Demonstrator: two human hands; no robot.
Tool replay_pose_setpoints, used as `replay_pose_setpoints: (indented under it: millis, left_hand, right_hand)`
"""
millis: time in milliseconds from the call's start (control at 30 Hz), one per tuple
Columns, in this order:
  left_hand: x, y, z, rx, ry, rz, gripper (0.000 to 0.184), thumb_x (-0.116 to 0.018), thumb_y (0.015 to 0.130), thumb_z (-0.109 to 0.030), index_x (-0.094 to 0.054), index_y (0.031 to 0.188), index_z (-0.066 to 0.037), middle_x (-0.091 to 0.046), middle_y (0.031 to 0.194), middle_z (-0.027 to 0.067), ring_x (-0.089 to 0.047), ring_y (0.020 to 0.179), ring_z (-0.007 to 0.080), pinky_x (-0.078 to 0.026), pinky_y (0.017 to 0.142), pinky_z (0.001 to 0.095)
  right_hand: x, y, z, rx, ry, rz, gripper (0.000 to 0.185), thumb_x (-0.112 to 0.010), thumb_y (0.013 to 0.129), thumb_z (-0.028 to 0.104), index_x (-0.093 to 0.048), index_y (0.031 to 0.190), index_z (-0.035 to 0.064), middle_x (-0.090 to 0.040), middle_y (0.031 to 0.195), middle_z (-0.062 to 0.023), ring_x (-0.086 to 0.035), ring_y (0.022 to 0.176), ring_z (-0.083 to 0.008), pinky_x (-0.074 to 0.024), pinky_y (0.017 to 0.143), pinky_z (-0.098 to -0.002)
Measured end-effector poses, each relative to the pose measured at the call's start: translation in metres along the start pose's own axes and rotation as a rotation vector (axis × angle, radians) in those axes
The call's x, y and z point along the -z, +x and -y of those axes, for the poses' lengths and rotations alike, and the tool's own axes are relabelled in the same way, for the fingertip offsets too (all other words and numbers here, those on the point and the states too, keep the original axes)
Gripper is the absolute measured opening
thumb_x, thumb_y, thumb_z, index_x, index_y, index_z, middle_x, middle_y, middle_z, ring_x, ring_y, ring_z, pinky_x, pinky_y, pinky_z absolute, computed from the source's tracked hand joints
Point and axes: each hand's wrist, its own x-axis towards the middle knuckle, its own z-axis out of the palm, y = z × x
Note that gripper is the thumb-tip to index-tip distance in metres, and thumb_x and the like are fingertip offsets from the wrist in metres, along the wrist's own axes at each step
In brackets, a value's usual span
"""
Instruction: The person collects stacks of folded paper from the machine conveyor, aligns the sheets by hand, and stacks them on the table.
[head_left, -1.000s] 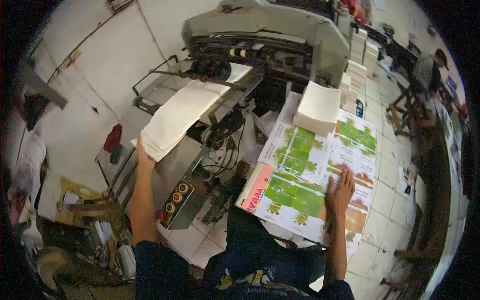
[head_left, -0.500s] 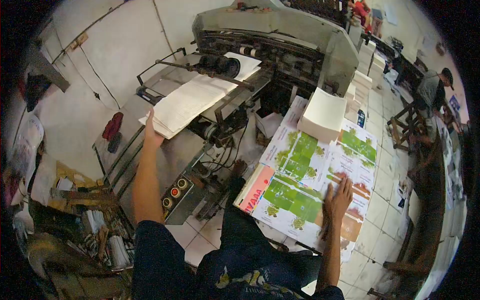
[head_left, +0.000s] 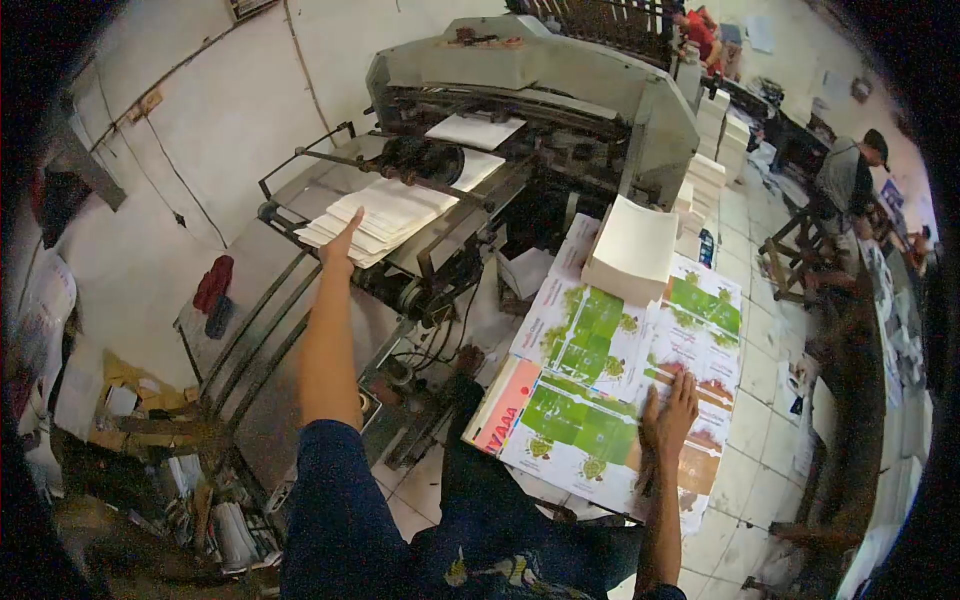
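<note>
My left hand (head_left: 341, 246) is at the near edge of a fanned pile of white paper sheets (head_left: 405, 212) on the feed table of a printing machine (head_left: 535, 75). Its thumb lies over the top sheets; the other fingers are hidden under the edge, closed on the paper. To the right, my right hand (head_left: 668, 428) rests flat, fingers stretched, on large printed sheets (head_left: 577, 418) with green and brown patterns. A thick block of white paper (head_left: 630, 248) stands on the far part of these sheets.
Black rollers (head_left: 425, 160) sit over the feed table. Cables (head_left: 440, 345) hang below the machine. Scrap paper (head_left: 235, 535) is piled at lower left. More paper stacks (head_left: 705, 180) line the tiled floor at right. A person (head_left: 850, 175) sits farther back; another, in red (head_left: 700, 38), is behind.
My left hand has moved right and inward along the sheets, which now lie more fanned out. A sheet now shows separately beyond the rollers. My right hand stays on the printed sheets.
</note>
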Motion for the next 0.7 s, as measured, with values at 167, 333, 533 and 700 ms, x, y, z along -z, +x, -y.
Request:
replay_pose_setpoints:
  millis: [167,333,533,700]
  left_hand:
    - [0.014,0.015,0.015,0.07,-0.034,-0.068,0.082,-0.092,0.058,0.006,-0.053,0.13,0.01,-0.066,0.122,0.0166,-0.069,0.099,0.0296,-0.059,0.081,0.0404]
    - [0.096,-0.036,-0.006,-0.055,0.205,0.257,0.057,-0.087,0.074,-0.011,-0.062,0.123,0.004,-0.068,0.117,0.0154,-0.07,0.097,0.0265,-0.059,0.08,0.0385]
    - [0.134,-0.07,-0.035,0.141,-0.012,0.183,0.077,-0.086,0.076,-0.04,-0.058,0.133,0.003,-0.066,0.125,0.0138,-0.066,0.109,0.0274,-0.054,0.092,0.0371]
    - [0.133,-0.017,-0.006,-0.195,0.777,-0.066,0.085,-0.093,0.065,-0.043,-0.06,0.129,0.003,-0.066,0.123,0.0137,-0.063,0.111,0.0302,-0.05,0.095,0.0385]
  right_hand:
    - [0.003,-0.001,0.003,0.019,0.003,0.0,0.064,-0.06,0.095,0.031,-0.04,0.146,-0.0033,-0.04,0.152,-0.0235,-0.033,0.143,-0.0396,-0.0238,0.118,-0.05]
    - [0.003,-0.002,0.001,0.019,0.007,0.031,0.064,-0.059,0.095,0.03,-0.039,0.147,-0.0032,-0.039,0.153,-0.0229,-0.033,0.144,-0.0391,-0.024,0.117,-0.0504]
    - [-0.006,-0.001,-0.005,0.008,-0.042,0.021,0.064,-0.061,0.094,0.031,-0.041,0.145,-0.0025,-0.039,0.154,-0.0214,-0.033,0.144,-0.038,-0.0248,0.117,-0.0506]
    - [-0.001,-0.001,-0.001,0.024,-0.004,-0.014,0.064,-0.061,0.094,0.029,-0.039,0.146,-0.0008,-0.039,0.154,-0.0204,-0.033,0.144,-0.0372,-0.024,0.117,-0.0496]
